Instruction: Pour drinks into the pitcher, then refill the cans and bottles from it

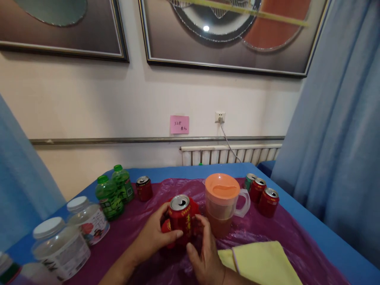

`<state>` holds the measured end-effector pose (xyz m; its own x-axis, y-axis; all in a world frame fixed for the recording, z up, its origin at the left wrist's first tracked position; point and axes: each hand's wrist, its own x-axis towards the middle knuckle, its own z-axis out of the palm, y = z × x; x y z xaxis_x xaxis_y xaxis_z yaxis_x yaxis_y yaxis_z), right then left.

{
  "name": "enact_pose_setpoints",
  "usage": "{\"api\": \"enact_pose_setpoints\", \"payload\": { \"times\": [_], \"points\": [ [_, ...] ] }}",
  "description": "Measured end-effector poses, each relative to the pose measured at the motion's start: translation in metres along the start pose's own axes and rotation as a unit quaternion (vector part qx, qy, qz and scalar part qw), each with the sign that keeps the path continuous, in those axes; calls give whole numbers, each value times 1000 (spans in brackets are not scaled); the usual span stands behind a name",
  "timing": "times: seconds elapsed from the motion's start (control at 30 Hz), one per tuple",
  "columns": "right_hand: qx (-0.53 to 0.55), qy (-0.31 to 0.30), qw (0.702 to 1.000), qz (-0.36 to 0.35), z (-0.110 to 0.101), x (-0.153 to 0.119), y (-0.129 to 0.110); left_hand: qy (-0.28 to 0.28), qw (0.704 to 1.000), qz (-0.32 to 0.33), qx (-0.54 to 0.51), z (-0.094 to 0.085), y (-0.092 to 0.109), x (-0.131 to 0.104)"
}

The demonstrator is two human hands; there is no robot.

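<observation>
On the left of the purple sheet (121, 245) are 2 clear jars (63, 253) with white lids, then 2 green bottles (109, 198) and a small can (144, 189). In the middle, the left hand (154, 233) grasps an opened red can (181, 217), upright, thumb across its front. The right hand (206, 253) is open and curved at the can's right side; whether it touches is unclear. Right of it come a jug (221, 209) with an orange lid, a yellow cloth (264, 261) nearer the person, and 3 cans (268, 202) farther back.
</observation>
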<state>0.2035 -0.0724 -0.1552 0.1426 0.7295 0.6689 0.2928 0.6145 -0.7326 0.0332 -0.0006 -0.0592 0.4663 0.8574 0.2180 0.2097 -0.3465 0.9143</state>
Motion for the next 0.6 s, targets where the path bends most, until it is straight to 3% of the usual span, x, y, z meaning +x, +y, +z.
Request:
{"api": "enact_pose_setpoints", "payload": {
  "times": [0.1,0.23,0.33,0.43,0.53,0.6],
  "points": [
    [-36,40,998,-26,0,0,-2,102,993,12,66,1,-13,11],
    [-50,22,995,-87,2,-3,-7,189,967,12,173,2,-38,18],
    [-68,-30,979,-192,-6,-6,-13,194,957,15,217,1,-54,16],
    [-90,-70,955,-274,-31,-4,-21,183,953,12,241,-3,-63,13],
    [-125,-2,969,-211,-72,13,-25,183,951,5,251,-6,-67,11],
    [-150,94,977,-123,-103,34,-19,186,948,8,258,-7,-70,11]
  ]
}}
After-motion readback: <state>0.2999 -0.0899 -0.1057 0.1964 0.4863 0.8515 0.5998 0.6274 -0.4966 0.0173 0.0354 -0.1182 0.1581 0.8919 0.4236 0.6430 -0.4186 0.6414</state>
